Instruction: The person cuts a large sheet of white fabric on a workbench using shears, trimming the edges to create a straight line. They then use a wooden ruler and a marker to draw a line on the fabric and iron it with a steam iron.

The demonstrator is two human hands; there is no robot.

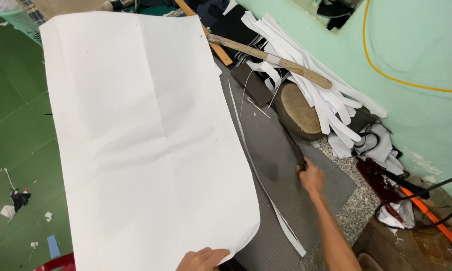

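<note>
Paper sheet [145,130] is laid lengthwise, pointing away; its near edge is pinched by left hand [203,260] fingers; right hand [311,178] fingers are clenched around a dark handle [297,153] over the grey mat [286,200].

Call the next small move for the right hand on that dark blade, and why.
Probably draw the long dark blade back along the paper's right edge. The right hand has a grip on its handle, the left hand pins the big white sheet, and a cut white strip lies beside it.
</note>
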